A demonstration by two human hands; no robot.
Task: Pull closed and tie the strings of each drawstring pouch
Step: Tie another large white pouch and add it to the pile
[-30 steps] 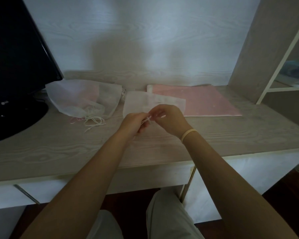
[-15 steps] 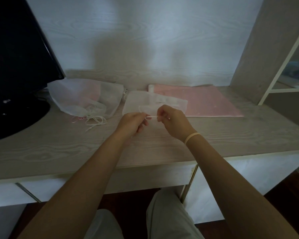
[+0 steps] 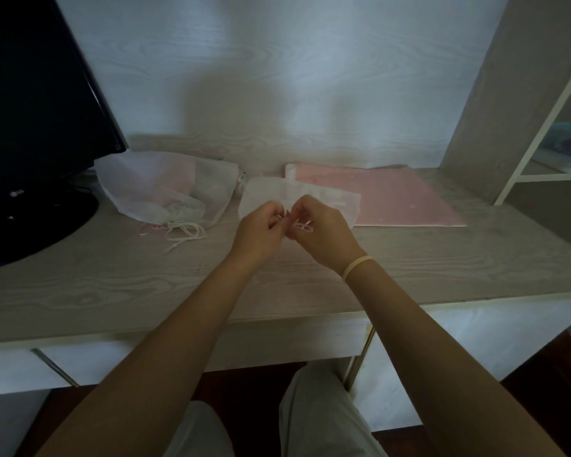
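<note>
A flat white sheer pouch (image 3: 327, 197) lies on the desk just behind my hands. My left hand (image 3: 261, 230) and my right hand (image 3: 320, 232) are close together in front of it, each pinching the pouch's thin pale strings (image 3: 305, 225). A small loop of string shows by my right thumb. To the left lies a pile of white sheer pouches (image 3: 165, 189) with their white and pink strings (image 3: 182, 234) trailing loose on the desk. Flat pink pouches (image 3: 402, 199) lie stacked to the right.
A black monitor (image 3: 37, 103) on a round black base (image 3: 30, 225) stands at the left. The desk's front edge (image 3: 211, 328) runs across below my forearms. A shelf unit (image 3: 534, 127) rises at the right. The wall stands right behind the pouches.
My hands had drawn apart with a string stretched between them; now they have come back together, fingertips almost touching, with a small loop by my right thumb.
</note>
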